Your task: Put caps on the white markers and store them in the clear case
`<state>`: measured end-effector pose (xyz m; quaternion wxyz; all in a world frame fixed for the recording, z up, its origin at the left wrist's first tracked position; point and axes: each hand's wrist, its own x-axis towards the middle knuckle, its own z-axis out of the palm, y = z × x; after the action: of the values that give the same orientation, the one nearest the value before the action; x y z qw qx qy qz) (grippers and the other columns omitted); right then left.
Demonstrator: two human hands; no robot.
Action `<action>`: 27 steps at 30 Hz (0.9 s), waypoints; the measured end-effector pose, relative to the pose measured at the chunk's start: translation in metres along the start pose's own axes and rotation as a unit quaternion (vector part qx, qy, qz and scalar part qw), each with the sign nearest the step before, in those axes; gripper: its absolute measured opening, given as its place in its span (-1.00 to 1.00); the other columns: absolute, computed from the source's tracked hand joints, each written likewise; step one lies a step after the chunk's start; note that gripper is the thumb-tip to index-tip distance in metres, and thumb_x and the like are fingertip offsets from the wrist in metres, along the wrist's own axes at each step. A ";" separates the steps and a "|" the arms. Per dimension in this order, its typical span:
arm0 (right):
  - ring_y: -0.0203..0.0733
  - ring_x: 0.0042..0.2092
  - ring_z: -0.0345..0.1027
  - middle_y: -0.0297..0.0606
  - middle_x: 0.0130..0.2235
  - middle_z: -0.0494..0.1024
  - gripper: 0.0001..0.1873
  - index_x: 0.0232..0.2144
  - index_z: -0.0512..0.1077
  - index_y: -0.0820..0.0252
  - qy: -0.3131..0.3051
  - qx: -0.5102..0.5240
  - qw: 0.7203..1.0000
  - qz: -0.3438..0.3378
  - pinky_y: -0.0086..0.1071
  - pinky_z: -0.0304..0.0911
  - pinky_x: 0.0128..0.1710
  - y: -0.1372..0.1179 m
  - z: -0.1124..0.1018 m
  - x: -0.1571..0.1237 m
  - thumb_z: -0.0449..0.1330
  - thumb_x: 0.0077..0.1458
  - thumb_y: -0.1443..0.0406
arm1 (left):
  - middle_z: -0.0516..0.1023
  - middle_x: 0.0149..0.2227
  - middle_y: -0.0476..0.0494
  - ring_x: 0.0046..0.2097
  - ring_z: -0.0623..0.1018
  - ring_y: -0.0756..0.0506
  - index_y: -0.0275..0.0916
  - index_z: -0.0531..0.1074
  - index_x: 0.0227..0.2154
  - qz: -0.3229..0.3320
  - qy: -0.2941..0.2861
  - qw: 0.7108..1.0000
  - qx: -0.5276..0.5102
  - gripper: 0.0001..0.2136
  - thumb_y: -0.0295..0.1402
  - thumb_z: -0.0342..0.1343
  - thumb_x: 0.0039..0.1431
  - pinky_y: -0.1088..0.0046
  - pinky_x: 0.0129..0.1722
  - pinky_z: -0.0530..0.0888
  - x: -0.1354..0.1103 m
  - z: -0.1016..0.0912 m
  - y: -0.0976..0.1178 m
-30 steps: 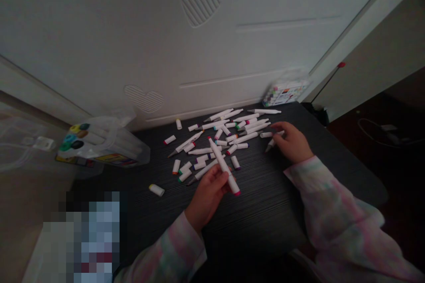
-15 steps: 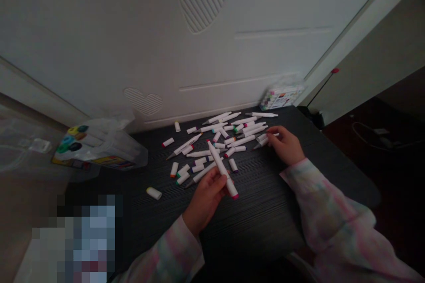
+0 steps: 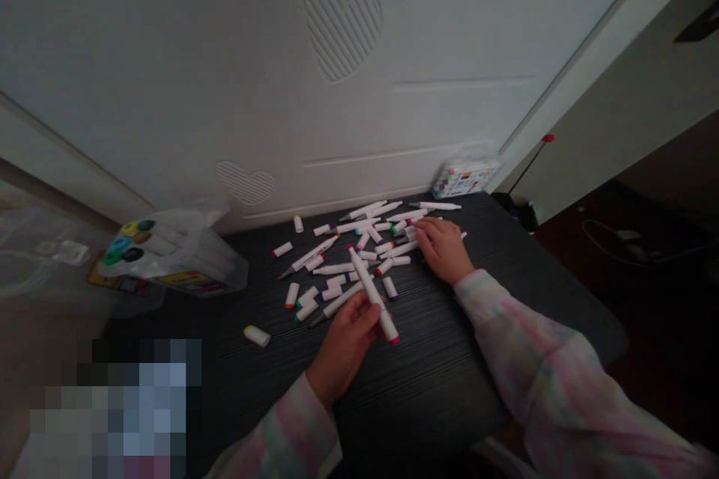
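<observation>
My left hand (image 3: 351, 333) is closed around a white marker (image 3: 371, 292). The marker slants up and to the left, with a pink-red tip at its far end and a pink end near my palm. Over the right part of the pile, my right hand (image 3: 446, 248) has its fingers bent together among white markers and caps; what they grip, if anything, is hidden. Loose caps (image 3: 392, 288) with coloured ends lie between the hands and to the left. Uncapped markers (image 3: 308, 257) with grey necks lie scattered among them on the dark table.
A clear case of markers (image 3: 174, 251) stands at the left of the dark table (image 3: 449, 367). Against the white heart-patterned panel (image 3: 269, 90), a small box of markers (image 3: 465, 177) stands at the back right. One yellow-ended cap (image 3: 257, 336) lies apart at the front left.
My right hand has moved left and inward over the pile, away from the grey-necked marker and cap at its right side. My left hand still holds the pink-ended marker. The view has shifted slightly.
</observation>
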<state>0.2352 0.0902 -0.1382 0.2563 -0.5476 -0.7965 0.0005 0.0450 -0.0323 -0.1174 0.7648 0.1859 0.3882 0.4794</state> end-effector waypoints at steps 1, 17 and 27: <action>-0.10 -0.07 0.25 -0.12 -0.12 0.45 -0.67 -0.20 0.40 0.23 -0.002 -0.009 1.000 -0.002 -0.19 0.02 -0.05 0.000 0.002 0.002 -0.08 0.12 0.24 | 0.34 -0.46 -0.02 -0.43 0.35 0.03 -0.30 0.37 -0.39 0.001 -0.001 1.000 -0.001 -0.84 -0.38 0.16 -0.07 0.48 -0.42 0.36 0.000 0.000 0.000; 0.00 0.08 0.07 -0.03 0.02 0.30 -0.63 -0.20 0.44 0.10 -0.019 -0.102 0.993 0.047 -0.06 -0.13 0.02 -0.004 0.012 0.007 -0.10 0.12 0.15 | 0.34 -0.44 -0.02 -0.41 0.36 0.04 -0.30 0.37 -0.39 0.002 -0.011 1.000 0.009 -0.83 -0.36 0.16 -0.07 0.48 -0.40 0.36 0.001 -0.002 -0.001; 0.03 0.12 0.03 -0.07 0.03 0.31 -0.62 -0.14 0.41 0.05 -0.036 -0.131 0.987 0.090 -0.02 -0.13 0.04 -0.007 0.013 0.007 -0.09 0.11 0.13 | 0.34 -0.46 -0.01 -0.43 0.35 0.05 -0.31 0.38 -0.39 -0.003 -0.005 1.000 0.005 -0.82 -0.35 0.17 -0.07 0.48 -0.42 0.36 0.001 0.000 0.000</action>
<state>0.2223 0.0975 -0.1443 0.1526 -0.6454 -0.7459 -0.0609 0.0449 -0.0314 -0.1176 0.7673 0.1912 0.3874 0.4739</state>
